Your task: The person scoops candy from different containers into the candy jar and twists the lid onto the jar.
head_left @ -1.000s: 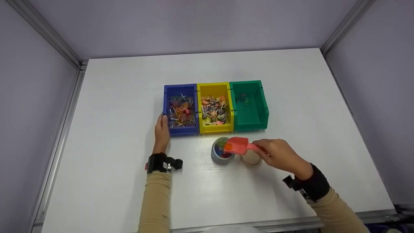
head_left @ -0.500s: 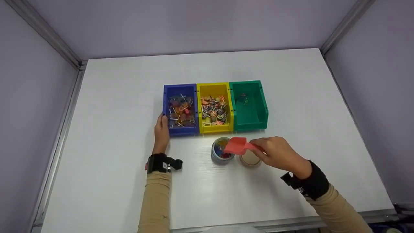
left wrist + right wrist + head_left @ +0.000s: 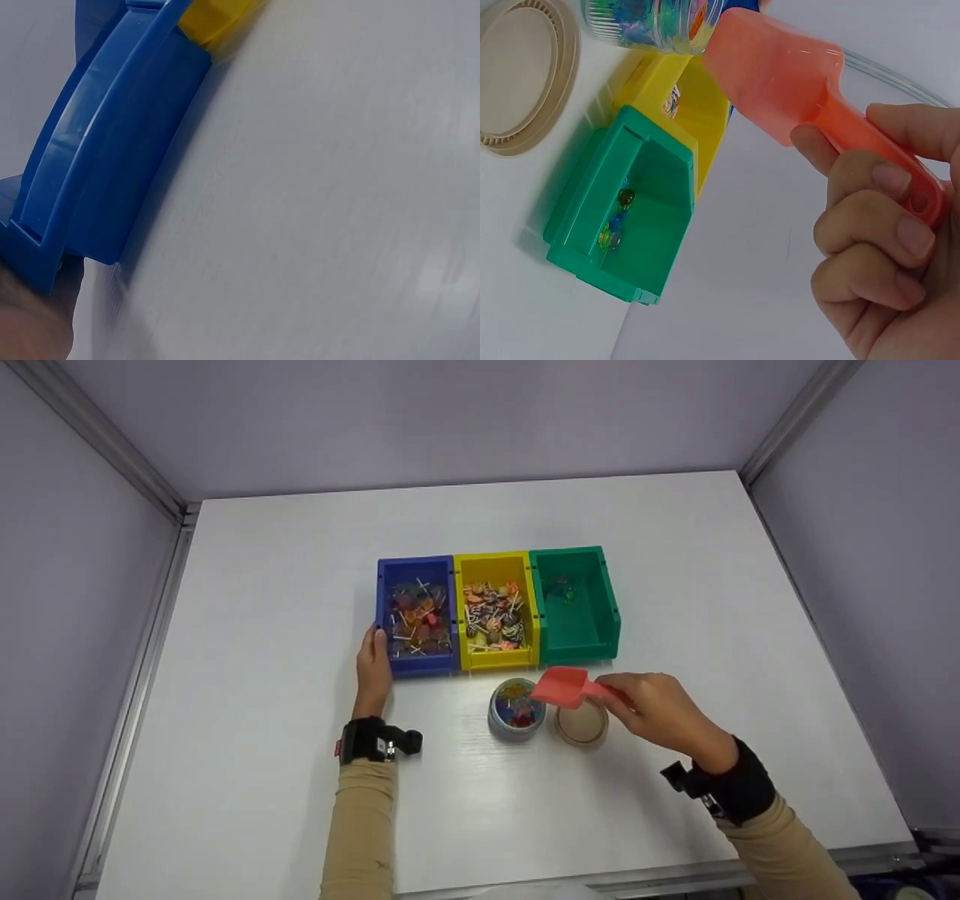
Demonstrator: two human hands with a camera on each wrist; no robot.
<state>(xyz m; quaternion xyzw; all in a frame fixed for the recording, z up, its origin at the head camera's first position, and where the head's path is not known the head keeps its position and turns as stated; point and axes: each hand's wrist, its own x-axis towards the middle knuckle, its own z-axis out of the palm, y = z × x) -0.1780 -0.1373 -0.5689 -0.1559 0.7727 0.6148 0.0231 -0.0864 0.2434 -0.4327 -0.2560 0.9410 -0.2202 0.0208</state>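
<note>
My right hand grips the handle of a coral-red scoop, its fingers curled round it. The scoop is tilted, with its blade at the right rim of a glass jar. I see no piece on the blade. Colourful translucent pieces fill the jar to near its mouth. My left hand rests against the outer left side of the blue bin; its fingertips are partly hidden. In the left wrist view only part of that hand shows beneath the blue bin.
A yellow bin of small lollipops stands beside the blue bin of lollipops. On its right, a green bin has several translucent pieces at its back left. A round beige lid lies right of the jar on the white table.
The orange piece on the scoop has gone from the blade, at the jar. The scoop and right hand have since shifted slightly right. The left hand stays at the blue bin.
</note>
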